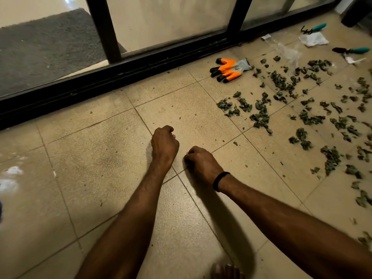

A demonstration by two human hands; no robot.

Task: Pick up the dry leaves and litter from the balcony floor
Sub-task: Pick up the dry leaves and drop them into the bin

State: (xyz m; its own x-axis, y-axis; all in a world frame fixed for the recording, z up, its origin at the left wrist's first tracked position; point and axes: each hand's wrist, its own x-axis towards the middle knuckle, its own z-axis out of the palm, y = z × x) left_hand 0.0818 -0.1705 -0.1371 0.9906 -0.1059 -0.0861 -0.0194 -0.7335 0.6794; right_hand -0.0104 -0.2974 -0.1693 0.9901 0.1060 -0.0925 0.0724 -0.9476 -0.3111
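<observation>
Dry green-grey leaves lie scattered over the beige floor tiles at the right, thickest from the middle right to the right edge. Small crumbs of leaf dot the tiles near my hands. My left hand is low over the tiles at the centre, fingers curled into a loose fist; whatever is inside it is hidden. My right hand, with a black band on its wrist, rests beside it with fingers curled down against the floor. Both hands are well left of the main spread of leaves.
An orange and grey garden glove lies near the black sliding-door track. Two teal-handled garden tools, white paper scraps and clear plastic sit at the far right. A grey mat lies inside.
</observation>
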